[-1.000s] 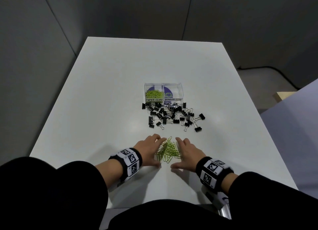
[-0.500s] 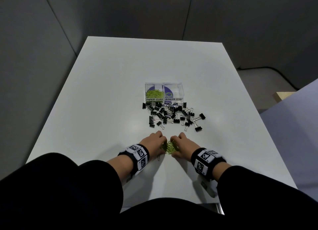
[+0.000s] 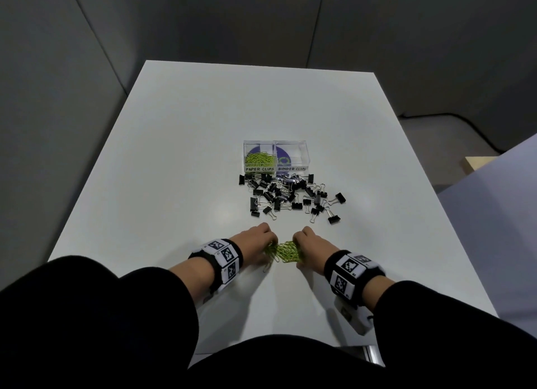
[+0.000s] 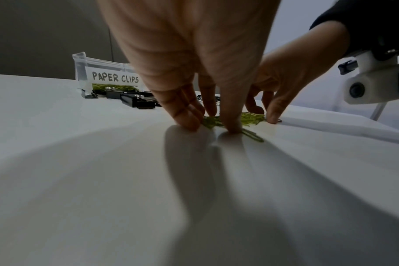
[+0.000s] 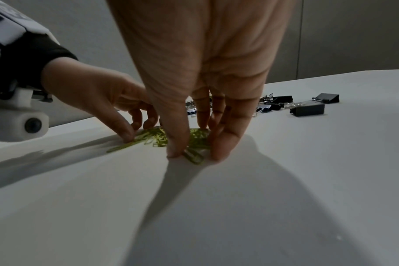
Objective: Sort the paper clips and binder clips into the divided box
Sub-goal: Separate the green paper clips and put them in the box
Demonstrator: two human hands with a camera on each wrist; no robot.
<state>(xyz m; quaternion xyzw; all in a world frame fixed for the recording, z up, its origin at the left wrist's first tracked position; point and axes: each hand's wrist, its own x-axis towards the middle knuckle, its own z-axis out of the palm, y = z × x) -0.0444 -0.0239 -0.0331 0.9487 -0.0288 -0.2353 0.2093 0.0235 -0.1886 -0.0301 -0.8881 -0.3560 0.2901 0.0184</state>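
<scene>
A loose pile of green paper clips (image 3: 286, 252) lies near the table's front edge. My left hand (image 3: 255, 243) and right hand (image 3: 311, 244) close in on it from either side, fingers curled down over the clips. In the left wrist view my left hand (image 4: 211, 122) has thumb and fingertips on the table, pinching the paper clips (image 4: 251, 118). The right hand (image 5: 196, 153) pinches the paper clips (image 5: 157, 136) the same way. The clear divided box (image 3: 305, 153) stands further back, with green clips (image 3: 259, 159) in its left compartment. Black binder clips (image 3: 290, 195) lie scattered before it.
The white table (image 3: 174, 170) is bare to the left and behind the box. The box front carries the labels PAPER CLIPS and BINDER CLIPS. One stray paper clip (image 3: 266, 267) lies by my left thumb. A lower surface (image 3: 494, 214) sits off the table's right edge.
Both hands went from lying flat beside the spread pile to curled inward. They moved together and bunched the green clips into a tight heap between them.
</scene>
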